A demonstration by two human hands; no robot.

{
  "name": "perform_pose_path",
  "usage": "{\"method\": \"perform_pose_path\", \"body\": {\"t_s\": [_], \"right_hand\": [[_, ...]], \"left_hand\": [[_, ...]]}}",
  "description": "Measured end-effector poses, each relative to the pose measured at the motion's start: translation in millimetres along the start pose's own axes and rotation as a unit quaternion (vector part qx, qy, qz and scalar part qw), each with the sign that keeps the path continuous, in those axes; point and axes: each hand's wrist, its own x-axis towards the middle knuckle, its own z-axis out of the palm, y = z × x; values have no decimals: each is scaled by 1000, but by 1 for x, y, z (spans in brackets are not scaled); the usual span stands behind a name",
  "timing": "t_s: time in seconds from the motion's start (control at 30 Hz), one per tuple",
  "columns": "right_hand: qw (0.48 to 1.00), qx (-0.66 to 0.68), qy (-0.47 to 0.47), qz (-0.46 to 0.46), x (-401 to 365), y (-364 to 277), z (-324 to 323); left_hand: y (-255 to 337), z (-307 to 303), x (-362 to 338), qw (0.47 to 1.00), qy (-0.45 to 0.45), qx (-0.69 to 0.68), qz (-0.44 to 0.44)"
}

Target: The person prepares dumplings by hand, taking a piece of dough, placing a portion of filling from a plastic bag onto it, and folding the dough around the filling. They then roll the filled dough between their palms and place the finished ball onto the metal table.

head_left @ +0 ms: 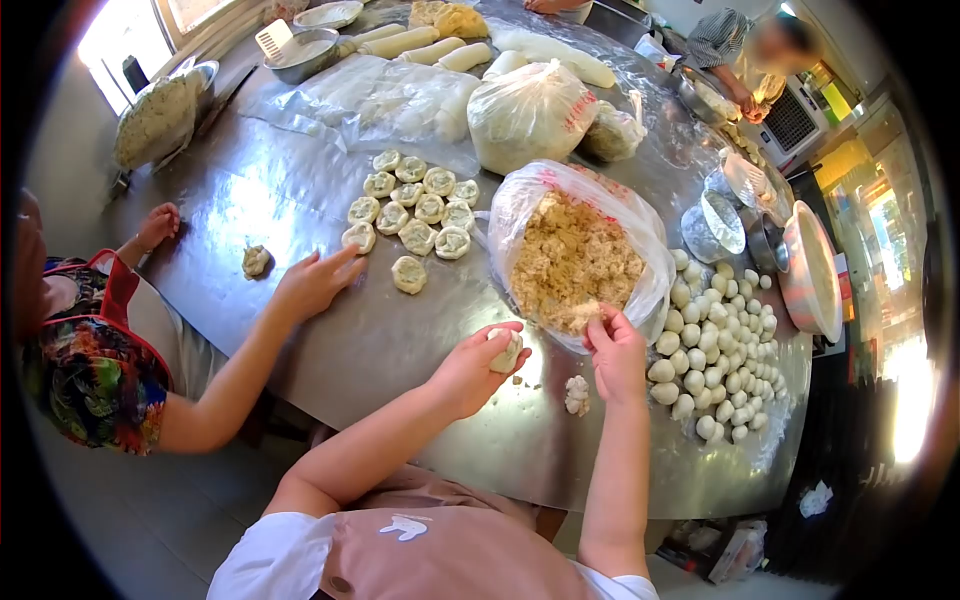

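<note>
My left hand (468, 374) is closed around a small piece of pale dough (507, 352), held up over the metal table. At the near edge of an open plastic bag (648, 275), my right hand (617, 362) pinches a bit of crumbly tan filling (572, 316). More of this filling (575, 255) heaps up inside the bag. A small lump of dough (577, 395) lies on the table between my hands. To the right of my right hand spreads a large group of round dough balls (715, 350).
Several shaped buns (417, 237) stand in rows left of the bag. A co-worker's hand (318, 290) reaches beside them, near a lone bun (256, 262). Behind are a tied bag (530, 115) and dough rolls (400, 42). Metal bowls (712, 228) stand at right; another person (745, 60) works beyond.
</note>
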Motion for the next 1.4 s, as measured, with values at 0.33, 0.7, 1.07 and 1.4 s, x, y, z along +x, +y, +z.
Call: {"method": "perform_pose_path", "body": {"t_s": [0.33, 0.7, 1.07, 1.4], "right_hand": [[958, -224, -39, -172, -45, -5, 59], [974, -135, -76, -165, -53, -24, 61], [869, -317, -32, -378, -66, -12, 91], [856, -306, -141, -391, -64, -7, 87]], "left_hand": [[-6, 26, 5, 996, -31, -70, 41], [18, 16, -15, 996, -55, 64, 34], [-7, -7, -2, 989, -69, 62, 119], [27, 1, -38, 995, -38, -74, 63]]}}
